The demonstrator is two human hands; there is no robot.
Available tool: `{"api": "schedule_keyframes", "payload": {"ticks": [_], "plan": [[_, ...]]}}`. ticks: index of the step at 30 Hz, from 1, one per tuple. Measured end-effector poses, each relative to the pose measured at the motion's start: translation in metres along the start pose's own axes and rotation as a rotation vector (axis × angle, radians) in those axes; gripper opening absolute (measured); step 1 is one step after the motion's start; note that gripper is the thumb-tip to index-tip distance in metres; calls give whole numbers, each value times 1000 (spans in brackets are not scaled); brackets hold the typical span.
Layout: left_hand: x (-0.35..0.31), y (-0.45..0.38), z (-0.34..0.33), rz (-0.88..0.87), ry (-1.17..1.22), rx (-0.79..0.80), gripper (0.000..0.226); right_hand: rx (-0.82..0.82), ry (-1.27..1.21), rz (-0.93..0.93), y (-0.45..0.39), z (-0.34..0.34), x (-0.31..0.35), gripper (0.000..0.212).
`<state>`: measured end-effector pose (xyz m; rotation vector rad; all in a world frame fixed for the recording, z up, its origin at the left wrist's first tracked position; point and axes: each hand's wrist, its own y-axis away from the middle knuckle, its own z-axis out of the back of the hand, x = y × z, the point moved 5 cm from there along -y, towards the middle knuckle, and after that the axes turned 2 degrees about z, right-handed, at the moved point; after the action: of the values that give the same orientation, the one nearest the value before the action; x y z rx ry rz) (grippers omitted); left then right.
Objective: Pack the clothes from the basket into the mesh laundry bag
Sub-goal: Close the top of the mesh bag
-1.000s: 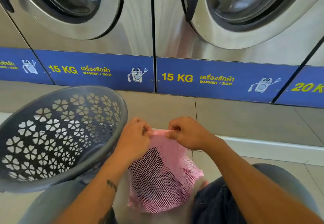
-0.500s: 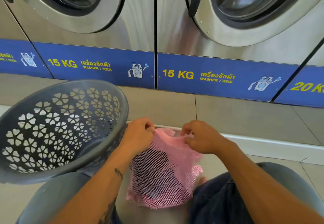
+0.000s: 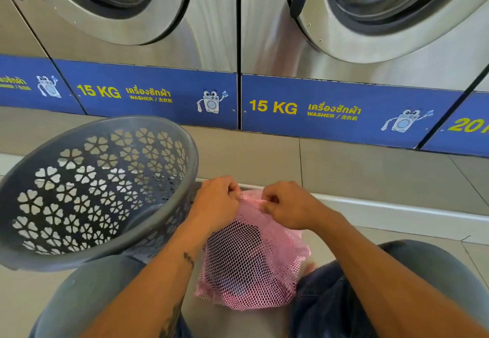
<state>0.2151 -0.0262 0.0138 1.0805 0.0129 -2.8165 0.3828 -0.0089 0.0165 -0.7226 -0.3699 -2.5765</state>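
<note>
A pink mesh laundry bag (image 3: 251, 266) stands on the floor between my knees, with dark clothes showing through its netting. My left hand (image 3: 215, 205) pinches the bag's top edge on the left. My right hand (image 3: 287, 205) pinches the same edge just to the right, the two hands nearly touching. A grey plastic basket (image 3: 169, 136) with flower-shaped holes lies tilted at the left, its opening toward me; no clothes show inside it.
Steel front-loading washers (image 3: 211, 33) with blue 15 KG panels (image 3: 344, 110) line the back. A grey tiled step (image 3: 370, 173) with a white edge runs in front of them. My knees (image 3: 436, 271) frame the bag on both sides.
My right hand moved back toward the left hand along the bag's top edge, drawing the opening together. The basket has stayed in place.
</note>
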Motion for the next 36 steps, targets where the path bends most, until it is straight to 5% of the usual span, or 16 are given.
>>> {"api": "schedule_keyframes", "payload": {"ticks": [9,15,27,31,36], "plan": [[3,-6,-1,84,-39,-17,21,180,316,-236,8,12,-47,20],[1,-10,-6,92,58,29,18,70,407,-298,6,16,-50,16],[-1,-8,-4,100,139,47,20,106,-133,-67,1,-14,-17,7],[-1,-4,-7,116,179,79,19,13,-198,-68,0,-25,-8,33],[0,-1,-8,112,161,104,20,-135,-331,-96,-2,-19,-8,3]]}}
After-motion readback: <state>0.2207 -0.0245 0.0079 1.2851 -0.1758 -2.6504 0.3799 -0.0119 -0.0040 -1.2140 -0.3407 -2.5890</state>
